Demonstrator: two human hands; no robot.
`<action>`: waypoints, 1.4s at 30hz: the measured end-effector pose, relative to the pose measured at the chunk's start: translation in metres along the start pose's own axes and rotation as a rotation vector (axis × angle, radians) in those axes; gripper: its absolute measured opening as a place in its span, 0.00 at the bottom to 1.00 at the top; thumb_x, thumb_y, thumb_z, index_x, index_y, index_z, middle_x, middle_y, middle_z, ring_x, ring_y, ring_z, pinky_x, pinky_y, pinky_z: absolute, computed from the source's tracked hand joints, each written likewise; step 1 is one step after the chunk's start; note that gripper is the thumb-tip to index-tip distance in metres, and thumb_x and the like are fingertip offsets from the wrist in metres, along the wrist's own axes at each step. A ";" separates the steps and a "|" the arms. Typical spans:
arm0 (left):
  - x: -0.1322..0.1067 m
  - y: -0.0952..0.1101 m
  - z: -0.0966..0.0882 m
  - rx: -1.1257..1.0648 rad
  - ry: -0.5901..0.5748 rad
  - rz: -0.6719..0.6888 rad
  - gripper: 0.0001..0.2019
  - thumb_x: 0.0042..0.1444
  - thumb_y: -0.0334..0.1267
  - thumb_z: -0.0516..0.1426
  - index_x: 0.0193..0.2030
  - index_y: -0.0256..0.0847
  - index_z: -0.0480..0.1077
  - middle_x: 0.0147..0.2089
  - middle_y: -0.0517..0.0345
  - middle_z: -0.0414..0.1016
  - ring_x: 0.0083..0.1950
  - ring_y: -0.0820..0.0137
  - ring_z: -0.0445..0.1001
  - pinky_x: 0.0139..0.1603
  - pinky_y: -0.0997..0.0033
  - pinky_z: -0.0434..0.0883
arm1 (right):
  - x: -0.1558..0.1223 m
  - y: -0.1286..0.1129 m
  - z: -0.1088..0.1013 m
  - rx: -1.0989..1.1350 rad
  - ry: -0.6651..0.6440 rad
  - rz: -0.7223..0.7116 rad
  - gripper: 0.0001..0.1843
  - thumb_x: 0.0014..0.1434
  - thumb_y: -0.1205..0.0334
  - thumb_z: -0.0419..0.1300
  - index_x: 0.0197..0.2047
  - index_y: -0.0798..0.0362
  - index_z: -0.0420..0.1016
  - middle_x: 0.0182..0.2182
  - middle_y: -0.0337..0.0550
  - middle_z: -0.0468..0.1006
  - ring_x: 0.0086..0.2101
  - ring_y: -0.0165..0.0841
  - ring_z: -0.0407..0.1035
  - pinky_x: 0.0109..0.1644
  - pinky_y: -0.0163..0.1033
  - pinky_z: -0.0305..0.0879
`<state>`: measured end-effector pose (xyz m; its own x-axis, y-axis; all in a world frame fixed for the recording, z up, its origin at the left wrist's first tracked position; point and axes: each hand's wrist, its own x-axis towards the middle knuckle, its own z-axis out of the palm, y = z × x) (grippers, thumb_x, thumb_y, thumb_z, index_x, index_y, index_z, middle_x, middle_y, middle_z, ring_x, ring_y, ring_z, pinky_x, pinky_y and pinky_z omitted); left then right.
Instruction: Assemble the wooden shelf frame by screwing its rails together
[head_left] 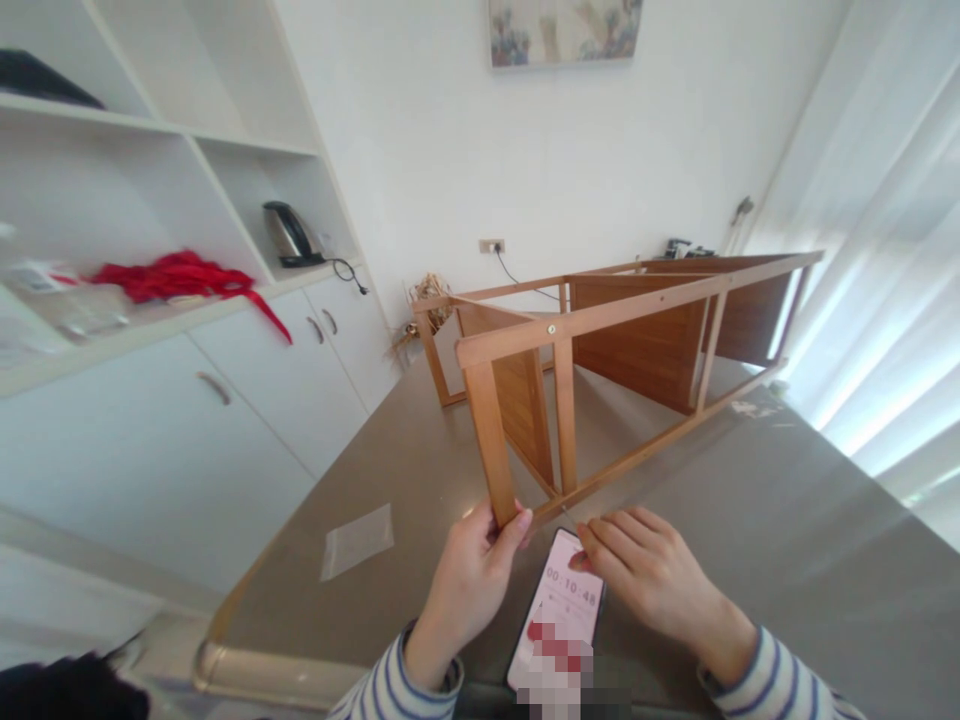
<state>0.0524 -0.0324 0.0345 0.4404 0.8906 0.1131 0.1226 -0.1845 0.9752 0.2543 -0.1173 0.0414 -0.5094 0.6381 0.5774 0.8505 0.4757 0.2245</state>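
A wooden shelf unit (622, 462) lies on its side on the grey table, its slanted panels between the rails. My left hand (469, 565) is closed round the near lower corner of its frame, thumb on the outer face. Close by on the right, my right hand (637, 565) pinches a thin metal tool (568, 516), its tip against the bottom rail near a crosspiece joint. My fingers hide the tool's handle, so its exact kind does not show. Beneath my right hand lies a phone (559, 600) with a running timer display.
A clear plastic bag (358, 541) lies on the grey table (300, 610) at left. White cabinets (247, 400) with open shelves hold a kettle (291, 236) and red ribbon (176, 277). Dried stems (427, 295) stand behind the table; a sheer curtain (885, 250) hangs at right.
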 end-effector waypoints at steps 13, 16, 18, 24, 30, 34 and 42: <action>-0.003 -0.002 0.003 -0.019 0.020 -0.013 0.12 0.57 0.46 0.55 0.37 0.38 0.68 0.31 0.57 0.73 0.35 0.67 0.74 0.37 0.70 0.71 | -0.008 -0.007 -0.003 -0.084 0.026 -0.113 0.10 0.64 0.67 0.53 0.45 0.59 0.73 0.36 0.48 0.79 0.32 0.31 0.71 0.37 0.40 0.63; -0.003 -0.002 0.004 -0.011 0.028 -0.016 0.13 0.57 0.47 0.55 0.37 0.38 0.68 0.31 0.57 0.72 0.34 0.67 0.73 0.36 0.70 0.71 | -0.007 -0.006 -0.006 -0.090 -0.007 -0.129 0.10 0.64 0.67 0.53 0.43 0.59 0.74 0.32 0.46 0.78 0.29 0.30 0.70 0.34 0.40 0.62; -0.003 -0.002 0.005 -0.010 0.036 -0.017 0.13 0.57 0.47 0.55 0.36 0.38 0.68 0.30 0.57 0.72 0.33 0.67 0.73 0.36 0.70 0.70 | -0.006 -0.006 -0.009 -0.085 -0.028 -0.130 0.09 0.64 0.67 0.53 0.43 0.59 0.73 0.30 0.45 0.77 0.29 0.30 0.69 0.33 0.40 0.61; -0.006 -0.001 0.006 0.014 0.070 0.001 0.13 0.56 0.46 0.55 0.36 0.37 0.69 0.29 0.56 0.73 0.32 0.68 0.73 0.34 0.72 0.69 | 0.001 -0.006 -0.013 -0.047 -0.044 -0.130 0.09 0.64 0.67 0.52 0.41 0.57 0.73 0.27 0.42 0.74 0.28 0.30 0.66 0.32 0.40 0.58; -0.006 0.000 0.005 0.043 0.077 0.004 0.13 0.57 0.47 0.55 0.36 0.38 0.68 0.29 0.57 0.72 0.32 0.68 0.73 0.34 0.72 0.69 | 0.004 -0.005 -0.014 -0.040 -0.097 -0.148 0.07 0.63 0.66 0.53 0.38 0.56 0.71 0.27 0.40 0.72 0.26 0.30 0.64 0.30 0.41 0.52; -0.005 -0.003 0.006 0.048 0.083 0.010 0.13 0.57 0.48 0.55 0.35 0.38 0.68 0.29 0.57 0.72 0.31 0.69 0.72 0.33 0.73 0.68 | 0.005 -0.004 -0.012 -0.015 -0.129 -0.134 0.06 0.64 0.66 0.52 0.37 0.55 0.69 0.26 0.39 0.71 0.26 0.30 0.63 0.29 0.40 0.50; -0.003 -0.006 0.006 0.013 0.112 0.007 0.13 0.55 0.47 0.56 0.36 0.38 0.69 0.31 0.56 0.75 0.33 0.67 0.74 0.36 0.70 0.71 | 0.012 -0.006 -0.006 0.213 -0.225 0.107 0.10 0.65 0.60 0.52 0.32 0.52 0.66 0.26 0.36 0.70 0.27 0.28 0.63 0.30 0.37 0.52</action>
<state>0.0553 -0.0368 0.0273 0.3388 0.9302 0.1410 0.1319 -0.1953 0.9718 0.2441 -0.1160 0.0513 -0.4547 0.7979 0.3958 0.8664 0.4992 -0.0111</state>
